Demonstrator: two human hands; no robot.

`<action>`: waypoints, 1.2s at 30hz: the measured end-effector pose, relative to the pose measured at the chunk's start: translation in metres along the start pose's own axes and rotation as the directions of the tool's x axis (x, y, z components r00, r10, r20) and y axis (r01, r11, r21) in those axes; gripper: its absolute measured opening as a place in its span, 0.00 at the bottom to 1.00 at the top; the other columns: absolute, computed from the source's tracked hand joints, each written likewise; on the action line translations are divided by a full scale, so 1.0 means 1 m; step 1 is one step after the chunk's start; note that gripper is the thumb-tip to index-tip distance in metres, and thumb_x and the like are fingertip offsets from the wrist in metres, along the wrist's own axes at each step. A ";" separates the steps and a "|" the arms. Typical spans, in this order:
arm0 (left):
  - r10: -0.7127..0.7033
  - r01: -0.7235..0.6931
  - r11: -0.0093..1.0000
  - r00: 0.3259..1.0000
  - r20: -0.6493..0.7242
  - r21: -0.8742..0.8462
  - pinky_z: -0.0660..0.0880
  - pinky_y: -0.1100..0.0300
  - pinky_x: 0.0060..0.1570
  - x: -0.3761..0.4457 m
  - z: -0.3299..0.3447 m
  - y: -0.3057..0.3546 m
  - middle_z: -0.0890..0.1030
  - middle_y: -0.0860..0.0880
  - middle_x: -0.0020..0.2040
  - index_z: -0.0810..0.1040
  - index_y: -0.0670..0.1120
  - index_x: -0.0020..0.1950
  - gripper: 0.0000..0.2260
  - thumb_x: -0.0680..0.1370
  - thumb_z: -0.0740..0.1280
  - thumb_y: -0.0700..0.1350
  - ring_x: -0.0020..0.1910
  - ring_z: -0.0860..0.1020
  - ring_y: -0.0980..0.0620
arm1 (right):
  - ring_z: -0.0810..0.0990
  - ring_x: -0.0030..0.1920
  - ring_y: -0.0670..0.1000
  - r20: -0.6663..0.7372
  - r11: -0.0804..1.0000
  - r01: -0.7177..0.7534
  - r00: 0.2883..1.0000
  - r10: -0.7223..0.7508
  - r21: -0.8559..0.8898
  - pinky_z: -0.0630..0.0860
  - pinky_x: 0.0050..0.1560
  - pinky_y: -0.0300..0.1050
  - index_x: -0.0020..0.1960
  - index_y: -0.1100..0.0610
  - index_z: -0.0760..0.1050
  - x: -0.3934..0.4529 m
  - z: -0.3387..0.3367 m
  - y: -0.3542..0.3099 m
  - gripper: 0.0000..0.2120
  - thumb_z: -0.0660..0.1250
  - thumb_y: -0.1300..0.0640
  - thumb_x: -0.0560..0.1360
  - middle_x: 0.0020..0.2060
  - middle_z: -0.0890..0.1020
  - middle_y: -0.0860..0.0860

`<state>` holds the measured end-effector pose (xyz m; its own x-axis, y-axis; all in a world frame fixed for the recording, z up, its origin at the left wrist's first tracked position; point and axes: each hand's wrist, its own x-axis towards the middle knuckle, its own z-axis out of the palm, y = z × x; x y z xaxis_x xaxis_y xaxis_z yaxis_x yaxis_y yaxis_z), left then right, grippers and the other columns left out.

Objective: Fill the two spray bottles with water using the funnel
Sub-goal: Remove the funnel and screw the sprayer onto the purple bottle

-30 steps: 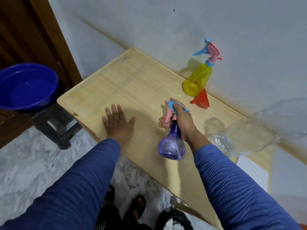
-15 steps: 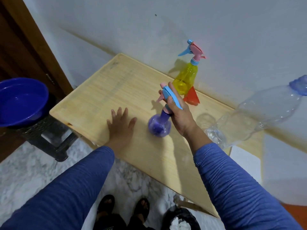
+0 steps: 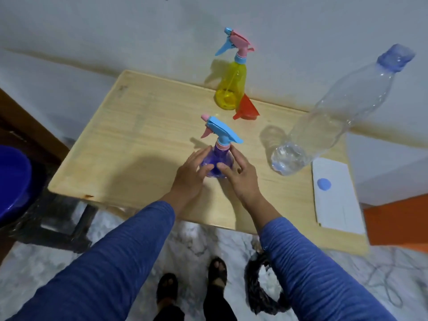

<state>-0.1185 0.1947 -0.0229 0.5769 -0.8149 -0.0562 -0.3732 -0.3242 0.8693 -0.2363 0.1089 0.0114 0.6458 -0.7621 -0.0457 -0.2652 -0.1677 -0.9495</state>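
A purple spray bottle (image 3: 217,162) with a blue and pink trigger head stands upright in the middle of the wooden table (image 3: 143,140). My left hand (image 3: 192,172) cups its left side and my right hand (image 3: 238,172) its right side, fingers touching the body. A yellow spray bottle (image 3: 231,89) stands at the back by the wall. The red funnel (image 3: 246,108) lies on its side just right of the yellow bottle. A large clear plastic water bottle (image 3: 335,114) with a blue cap stands at the right.
A white sheet of paper (image 3: 338,205) with a loose blue cap (image 3: 323,184) on it lies at the table's right edge. A blue basin (image 3: 11,181) sits on a dark stool to the left. A dark bag lies on the marble floor below.
The purple spray bottle has been set down upright on the table. My right hand slid from its trigger head to its body, and my left hand came off the table onto the bottle.
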 end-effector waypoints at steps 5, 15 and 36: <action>-0.067 0.059 0.979 0.997 -0.035 -0.195 0.63 0.84 0.47 -0.002 -0.005 0.000 0.75 0.55 0.64 0.69 0.54 0.70 0.21 0.77 0.64 0.43 0.59 0.73 0.60 | 0.70 0.69 0.52 -0.181 0.997 -0.073 0.981 0.067 -0.025 0.68 0.68 0.55 0.68 0.51 0.71 -0.008 0.026 0.018 0.25 0.69 0.55 0.71 0.66 0.75 0.52; -0.097 0.053 0.960 0.984 -0.151 -0.277 0.66 0.81 0.50 0.071 -0.049 0.002 0.75 0.53 0.65 0.68 0.49 0.71 0.21 0.78 0.65 0.44 0.55 0.72 0.64 | 0.67 0.71 0.50 -0.177 0.994 -0.064 0.981 0.079 0.091 0.65 0.71 0.48 0.68 0.53 0.70 0.079 0.057 -0.018 0.23 0.67 0.62 0.74 0.69 0.71 0.54; -0.214 0.124 0.937 0.943 -0.255 -0.326 0.67 0.80 0.50 0.227 -0.073 -0.026 0.74 0.61 0.59 0.70 0.52 0.69 0.25 0.75 0.66 0.35 0.57 0.75 0.62 | 0.70 0.69 0.54 -0.122 0.990 -0.016 0.992 0.033 0.138 0.66 0.70 0.56 0.67 0.54 0.72 0.256 0.094 -0.011 0.26 0.68 0.59 0.68 0.67 0.74 0.56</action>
<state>0.0755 0.0531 -0.0219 0.8094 -0.5761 -0.1135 -0.0413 -0.2486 0.9677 -0.0007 -0.0253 -0.0194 0.5448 -0.8377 -0.0389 -0.1737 -0.0673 -0.9825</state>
